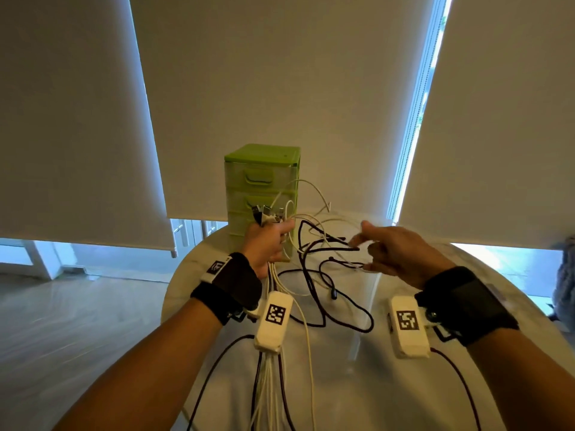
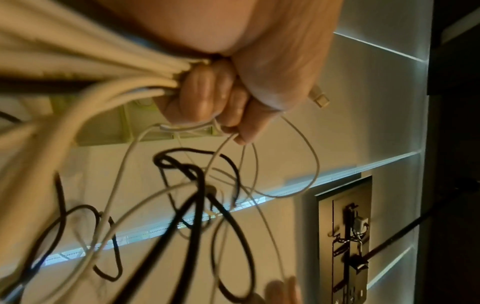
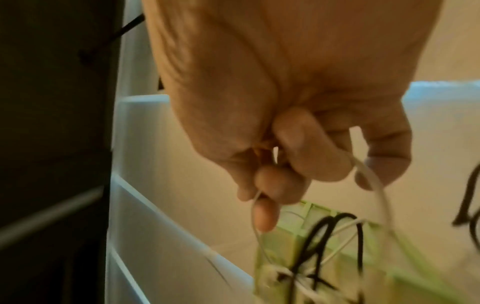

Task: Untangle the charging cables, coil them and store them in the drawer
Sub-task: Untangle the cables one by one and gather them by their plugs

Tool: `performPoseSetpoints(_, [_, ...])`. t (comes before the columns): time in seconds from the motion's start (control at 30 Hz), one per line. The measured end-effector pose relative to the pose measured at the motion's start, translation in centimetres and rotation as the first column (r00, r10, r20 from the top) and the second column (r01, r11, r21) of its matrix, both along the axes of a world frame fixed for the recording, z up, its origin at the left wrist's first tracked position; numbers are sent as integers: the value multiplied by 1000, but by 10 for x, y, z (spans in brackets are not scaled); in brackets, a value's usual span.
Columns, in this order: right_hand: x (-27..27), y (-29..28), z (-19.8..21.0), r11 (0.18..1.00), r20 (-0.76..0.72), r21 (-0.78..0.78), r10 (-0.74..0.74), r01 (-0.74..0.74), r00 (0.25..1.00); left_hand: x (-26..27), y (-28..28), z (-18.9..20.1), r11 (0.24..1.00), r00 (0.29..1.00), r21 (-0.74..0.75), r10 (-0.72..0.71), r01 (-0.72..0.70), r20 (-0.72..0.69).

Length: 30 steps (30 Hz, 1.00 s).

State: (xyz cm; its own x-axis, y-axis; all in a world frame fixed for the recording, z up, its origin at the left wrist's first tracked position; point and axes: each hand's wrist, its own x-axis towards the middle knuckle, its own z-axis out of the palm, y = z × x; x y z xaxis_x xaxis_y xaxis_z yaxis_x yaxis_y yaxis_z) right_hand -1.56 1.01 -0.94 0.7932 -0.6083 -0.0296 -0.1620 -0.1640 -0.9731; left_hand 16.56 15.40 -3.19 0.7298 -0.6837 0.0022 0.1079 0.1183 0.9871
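Observation:
My left hand (image 1: 269, 241) (image 2: 207, 98) grips a bundle of white and black charging cables (image 1: 270, 362) (image 2: 85, 67) in a fist, plug ends (image 1: 264, 213) sticking out above it, in front of a green drawer unit (image 1: 261, 194) with its drawers closed. Loose black and white loops (image 1: 323, 253) (image 2: 197, 185) hang tangled between both hands above the table. My right hand (image 1: 389, 250) (image 3: 293, 164) has curled fingers with a thin white cable (image 3: 374, 181) running through them; a black strand (image 1: 339, 248) reaches its fingertips.
The round white table (image 1: 357, 384) carries the drawer unit at its far edge. Closed roller blinds (image 1: 280, 88) hang behind, with bright window strips beside them. Pale floor (image 1: 77, 321) lies to the left. A grey object (image 1: 564, 284) sits at the right edge.

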Motion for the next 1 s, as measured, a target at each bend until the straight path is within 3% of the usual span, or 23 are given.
performPoseSetpoints(0.07, [-4,-4,4,997,-18,-46,60,-60,998,5,4,2,999,998,7,-54,54,-10])
performPoseSetpoints(0.13, [-12,-13,4,980,226,157,82,-120,971,10,9,2,999,999,21,-48,48,-11])
performPoseSetpoints(0.2, [-18,-21,4,913,482,355,4,-199,876,13,12,-1,997,999,68,42,-44,32])
performPoseSetpoints(0.23, [-21,-23,4,896,541,396,-48,-203,840,13,13,-2,992,995,93,82,-87,60])
performPoseSetpoints(0.27, [-22,-22,4,895,563,403,-77,-192,823,13,14,-4,988,992,107,101,-109,76])
performPoseSetpoints(0.33, [-21,-19,3,930,491,353,-92,-102,866,14,15,-4,990,994,104,84,-91,69])
performPoseSetpoints(0.37, [-19,-19,4,966,398,258,-101,-6,912,13,16,-2,993,996,96,58,-65,64])
performPoseSetpoints(0.43, [-15,-22,7,970,176,-131,-180,204,968,11,20,2,997,997,78,7,-13,75])
performPoseSetpoints(0.47, [-14,-23,7,879,106,-378,-271,291,957,9,21,3,997,997,71,-9,4,82])
performPoseSetpoints(0.5, [-14,-22,7,732,90,-587,-367,347,926,8,22,4,998,996,65,-20,15,85])
performPoseSetpoints(0.53, [-13,-15,6,592,144,-706,-416,388,898,7,21,5,998,996,57,-30,25,83])
performPoseSetpoints(0.57, [-11,-1,6,503,239,-754,-389,423,889,6,20,6,998,996,47,-39,36,78])
performPoseSetpoints(0.6, [-8,15,4,469,316,-776,-291,423,903,4,19,7,998,996,39,-47,45,74])
performPoseSetpoints(0.67, [1,51,3,454,288,-846,-51,279,956,1,17,9,998,996,30,-55,53,74])
performPoseSetpoints(0.73, [10,68,2,491,235,-851,42,185,971,-2,16,11,998,995,26,-61,59,72])
performPoseSetpoints(0.8, [19,62,12,691,248,-697,-18,191,969,-3,17,13,996,995,-5,-89,89,41])
performPoseSetpoints(0.87, [24,50,22,909,124,-412,-15,65,992,-3,19,15,990,992,-52,-129,128,-7])
performPoseSetpoints(0.9, [25,46,23,939,37,-343,18,-4,999,-2,20,15,987,989,-68,-147,146,-19])
performPoseSetpoints(1.0, [33,42,12,865,-161,-484,63,-135,985,-4,21,17,977,981,-84,-196,196,5])
